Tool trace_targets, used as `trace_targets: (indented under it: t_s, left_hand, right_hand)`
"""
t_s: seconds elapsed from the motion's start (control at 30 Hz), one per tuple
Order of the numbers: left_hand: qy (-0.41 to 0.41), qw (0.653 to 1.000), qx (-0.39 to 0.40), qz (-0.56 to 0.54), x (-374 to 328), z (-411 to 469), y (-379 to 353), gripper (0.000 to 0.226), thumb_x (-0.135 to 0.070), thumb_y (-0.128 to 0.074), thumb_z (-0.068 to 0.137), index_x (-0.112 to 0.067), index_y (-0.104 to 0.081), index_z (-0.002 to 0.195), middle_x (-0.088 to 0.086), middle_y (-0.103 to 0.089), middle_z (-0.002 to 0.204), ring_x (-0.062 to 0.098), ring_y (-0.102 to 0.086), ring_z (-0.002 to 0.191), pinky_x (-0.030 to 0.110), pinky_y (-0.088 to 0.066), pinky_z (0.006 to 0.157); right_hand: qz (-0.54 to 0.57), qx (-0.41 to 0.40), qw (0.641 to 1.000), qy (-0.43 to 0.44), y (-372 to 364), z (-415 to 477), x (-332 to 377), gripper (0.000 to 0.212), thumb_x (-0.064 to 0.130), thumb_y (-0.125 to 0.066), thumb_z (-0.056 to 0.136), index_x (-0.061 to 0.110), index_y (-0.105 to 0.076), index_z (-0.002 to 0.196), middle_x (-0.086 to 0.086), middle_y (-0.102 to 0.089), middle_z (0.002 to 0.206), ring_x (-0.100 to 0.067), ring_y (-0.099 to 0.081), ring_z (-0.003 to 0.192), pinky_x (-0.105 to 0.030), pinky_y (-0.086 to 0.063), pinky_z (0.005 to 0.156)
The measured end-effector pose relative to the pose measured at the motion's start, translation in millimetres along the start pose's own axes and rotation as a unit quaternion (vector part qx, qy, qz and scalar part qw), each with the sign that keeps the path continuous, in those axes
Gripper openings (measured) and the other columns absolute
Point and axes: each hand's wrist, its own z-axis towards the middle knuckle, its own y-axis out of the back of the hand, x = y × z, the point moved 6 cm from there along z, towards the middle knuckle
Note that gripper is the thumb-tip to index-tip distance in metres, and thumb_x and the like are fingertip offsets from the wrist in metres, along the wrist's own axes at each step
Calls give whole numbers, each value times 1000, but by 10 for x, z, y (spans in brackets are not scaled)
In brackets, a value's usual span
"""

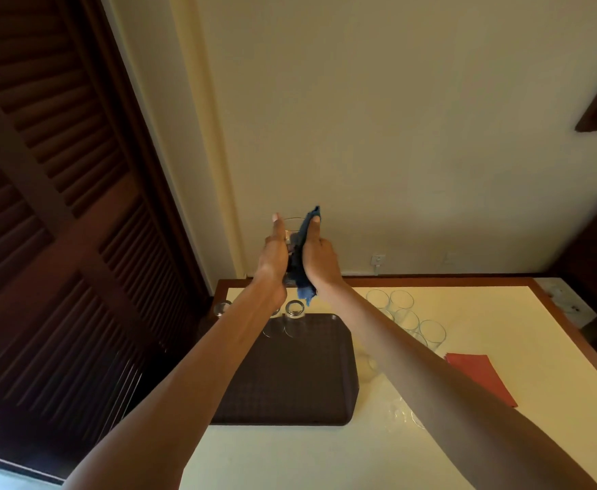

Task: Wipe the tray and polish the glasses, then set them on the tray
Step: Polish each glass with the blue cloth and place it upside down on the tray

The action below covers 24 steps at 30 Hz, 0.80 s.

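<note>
Arms [190, 383] raised, left hand [274, 256] grips the upright glass [294, 228], right hand [320, 258] clasps cloth [305, 291] against it, tray [290, 383] below.

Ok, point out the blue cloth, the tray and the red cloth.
blue cloth [305, 293]: head view, its hanging lower end.
tray [290, 376]: head view, bare middle of floor.
red cloth [481, 378]: head view, its middle.

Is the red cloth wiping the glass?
No, a blue cloth is on the glass; the red cloth lies on the table.

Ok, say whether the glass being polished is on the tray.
Off: left hand and right hand hold the glass high above the tray, cloth against it.
</note>
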Motion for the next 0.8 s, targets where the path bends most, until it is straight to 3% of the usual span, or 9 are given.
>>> trace_targets:
  t_s: [0.1,0.2,0.3,0.37,0.43,0.5,0.6,0.7,0.8]
  left_hand:
    - [9,1000,-25,10,42,131,52,109,-96,-67,49,-26,-65,131,10,-74,120,32,-72,105,52,-58,95]
    - [9,1000,-5,-10,-13,125,78,64,-68,-67,88,-14,-72,122,12,-77,111,30,-74,101,41,-59,84]
    - [9,1000,9,-23,13,149,121,54,-60,-58,98,-12,-74,119,11,-78,107,28,-74,103,37,-58,82]
    - [-7,999,29,-25,2,134,92,49,-54,-49,105,-14,-74,118,8,-79,105,25,-73,105,36,-57,82]
    - [-2,998,56,-32,7,86,32,47,-51,-41,109,-17,-74,113,6,-79,99,20,-75,95,34,-57,76]
    - [-5,997,73,-21,-7,65,-7,50,-54,-38,108,-19,-74,108,6,-79,97,18,-76,85,34,-57,71]
    - [-17,999,46,-3,-60,81,16,46,-63,-54,99,-22,-73,110,8,-78,107,25,-74,96,42,-60,85]
    - [-59,998,-9,36,-139,136,55,75,-78,-63,82,-25,-60,136,6,-69,126,28,-68,112,50,-55,101]
    - [-115,989,-32,86,-273,164,69,69,-71,-57,93,-20,-54,140,-3,-62,121,19,-59,110,38,-48,95]
  right_hand:
    - [-13,34,999,-37,-92,-45,-139,79,60,-17,104,2,-70,100,-18,-72,94,-29,-70,83,-33,-54,67]
    - [-51,66,996,-17,-151,-181,-191,72,54,-19,107,-1,-66,104,-18,-71,94,-23,-67,78,-25,-49,62]
    - [-22,56,997,40,-172,-229,-117,44,41,-31,109,3,-48,118,-4,-62,90,-10,-61,75,-11,-44,54]
    - [-5,16,996,91,-157,-176,13,36,39,-37,108,6,-45,121,-5,-63,95,-17,-67,84,-12,-50,60]
    - [-13,-13,994,108,-125,-82,81,40,46,-36,106,10,-47,119,-8,-67,98,-21,-70,83,-28,-58,66]
    - [-33,-20,995,91,-74,13,80,51,52,-29,106,8,-55,106,-5,-67,84,-18,-67,70,-30,-53,60]
    - [-3,-3,999,41,-24,82,30,65,54,-23,106,10,-63,80,-9,-68,76,-22,-66,68,-34,-54,62]
    - [10,27,999,-29,-79,92,-92,73,56,-18,106,7,-70,97,-15,-72,95,-27,-69,86,-35,-55,76]
    - [14,59,996,-63,-134,55,-204,71,56,-17,106,11,-70,97,-10,-71,91,-19,-68,82,-26,-51,69]
